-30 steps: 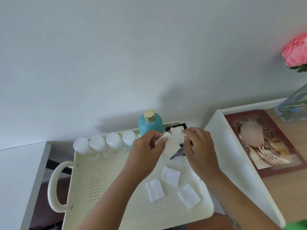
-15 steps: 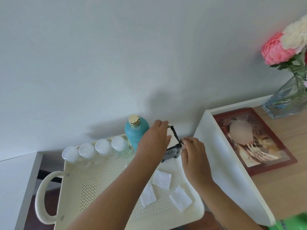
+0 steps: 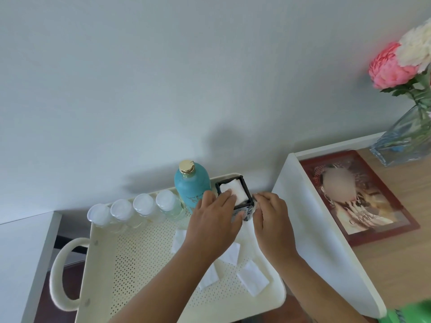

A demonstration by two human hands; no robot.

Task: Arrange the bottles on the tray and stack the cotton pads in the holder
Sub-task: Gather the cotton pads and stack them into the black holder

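Note:
A cream perforated tray (image 3: 130, 271) carries several clear bottles with white caps (image 3: 133, 209) in a row along its back edge. Beside them stands a teal bottle with a gold cap (image 3: 190, 183). At the back right corner stands the black holder (image 3: 245, 190) with white cotton pads (image 3: 236, 190) inside. My left hand (image 3: 214, 227) reaches over the holder, fingertips on the top pad and thumb against the holder's front wall. My right hand (image 3: 270, 220) grips the holder's right front corner. Several loose pads (image 3: 253, 278) lie on the tray floor, partly under my left arm.
The tray has a loop handle (image 3: 58, 273) on its left. Right of it a white-rimmed wooden tabletop (image 3: 326, 264) holds a red-framed picture (image 3: 363, 201) and a glass vase of flowers (image 3: 405, 138). A white surface (image 3: 21, 252) lies to the left, with a grey wall behind.
My left hand carried a cotton pad from above the tray into the holder and now rests on it. My right hand let go of the pad and went to the holder's corner.

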